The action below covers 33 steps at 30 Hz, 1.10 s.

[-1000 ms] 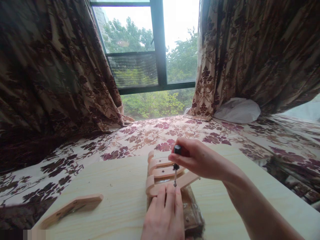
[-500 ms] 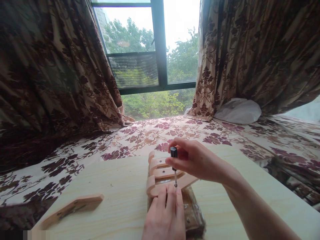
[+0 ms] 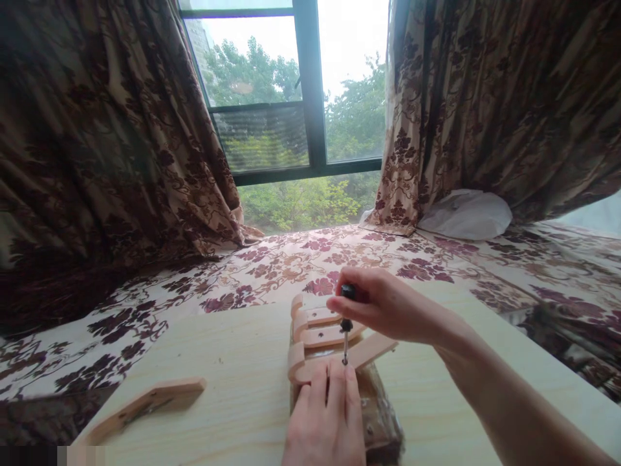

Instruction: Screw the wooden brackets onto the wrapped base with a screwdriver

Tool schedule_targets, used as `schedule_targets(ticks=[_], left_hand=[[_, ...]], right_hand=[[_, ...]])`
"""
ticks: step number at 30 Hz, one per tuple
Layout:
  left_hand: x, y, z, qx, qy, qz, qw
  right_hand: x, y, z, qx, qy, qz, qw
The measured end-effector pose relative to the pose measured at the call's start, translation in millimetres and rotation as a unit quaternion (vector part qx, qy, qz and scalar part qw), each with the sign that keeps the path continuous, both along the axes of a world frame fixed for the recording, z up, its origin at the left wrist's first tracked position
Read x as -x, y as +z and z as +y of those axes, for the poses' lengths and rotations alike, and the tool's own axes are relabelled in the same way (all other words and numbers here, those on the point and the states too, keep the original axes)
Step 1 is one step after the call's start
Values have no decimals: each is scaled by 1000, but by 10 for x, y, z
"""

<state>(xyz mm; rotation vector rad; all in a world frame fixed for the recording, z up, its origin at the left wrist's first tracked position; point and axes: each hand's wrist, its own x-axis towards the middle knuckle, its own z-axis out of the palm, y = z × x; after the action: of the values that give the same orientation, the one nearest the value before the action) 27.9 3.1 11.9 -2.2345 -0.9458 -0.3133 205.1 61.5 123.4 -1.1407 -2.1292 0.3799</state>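
Observation:
My right hand (image 3: pixel 376 301) is closed around the black handle of a screwdriver (image 3: pixel 346 323), which stands upright. Its metal tip meets a small screw on the nearest of several curved wooden pieces (image 3: pixel 369 349). My left hand (image 3: pixel 327 414) presses down with its fingertips on that same piece, just beside the tip; the fingers are stretched forward. Two or more similar curved pieces (image 3: pixel 323 336) with dark holes lie behind it. All of them rest on a brown block wrapped in clear plastic (image 3: pixel 381 408), partly hidden under my left hand.
A pale wooden board (image 3: pixel 233 362) carries the work. Another angled wooden piece (image 3: pixel 150 401) lies at the left on it. Beyond are a floral cloth (image 3: pixel 272 265), a white plastic bag (image 3: pixel 466 213), patterned curtains (image 3: pixel 402 149) and a window (image 3: pixel 315 97).
The view has shifted slightly, so things sit a little further right. My right hand has turned slightly on the screwdriver handle. My left hand keeps its place on the wooden piece.

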Motion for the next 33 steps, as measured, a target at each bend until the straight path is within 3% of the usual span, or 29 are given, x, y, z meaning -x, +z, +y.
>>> schedule_targets(ticks=[5, 9, 14, 21, 28, 33], left_hand=[[23, -78, 66, -35, -28, -19, 999], [27, -126, 100, -41, -39, -59, 997], [19, -123, 65, -40, -29, -40, 998], [47, -93, 80, -3, -60, -5, 998], [32, -94, 72, 39, -44, -19, 998], [39, -89, 77, 73, -51, -47, 995]], right_hand=[[-33, 309, 104, 48, 49, -177, 982], [-7, 384, 160, 46, 36, -259, 964], [70, 374, 110, 3, -12, -286, 958], [33, 535, 34, 92, 87, -286, 950], [72, 430, 47, 38, 39, -284, 957], [76, 455, 3, 74, 64, -281, 955]])
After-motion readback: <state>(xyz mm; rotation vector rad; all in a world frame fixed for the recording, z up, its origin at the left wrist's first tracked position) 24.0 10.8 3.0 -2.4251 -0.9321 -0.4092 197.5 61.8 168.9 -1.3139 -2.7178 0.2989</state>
